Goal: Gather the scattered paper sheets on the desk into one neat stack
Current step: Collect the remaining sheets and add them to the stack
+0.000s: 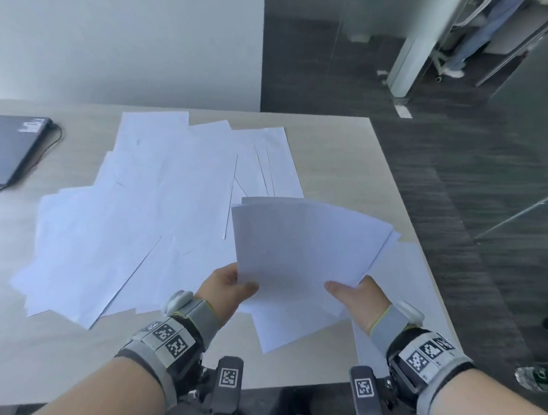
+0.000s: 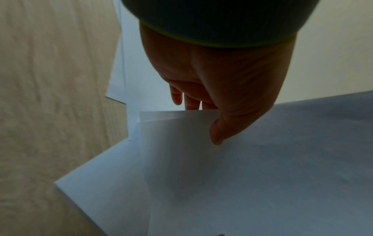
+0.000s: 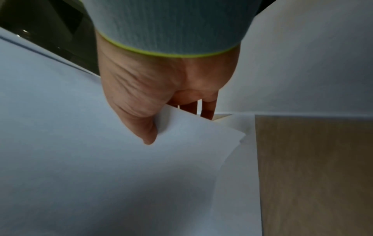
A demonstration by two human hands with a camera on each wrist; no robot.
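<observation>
Both hands hold a small bundle of white sheets [image 1: 300, 247] lifted above the desk's near right part. My left hand [image 1: 229, 287] pinches its near left edge, thumb on top and fingers beneath, as the left wrist view shows with the thumb [image 2: 218, 134] pressed on the paper [image 2: 262, 159]. My right hand [image 1: 356, 293] pinches the near right edge likewise, its thumb [image 3: 149, 132] lying on the top sheet [image 3: 101, 159]. The held sheets are fanned, not aligned. Several loose white sheets [image 1: 146, 220] lie scattered and overlapping across the light wooden desk [image 1: 343, 159].
A shut dark laptop [image 1: 6, 148] with a cable lies at the desk's far left. The desk's right edge [image 1: 402, 200] borders dark carpet. One more sheet [image 1: 407, 283] lies under my right hand near that edge. A person's legs [image 1: 476, 35] stand far off beyond a glass door.
</observation>
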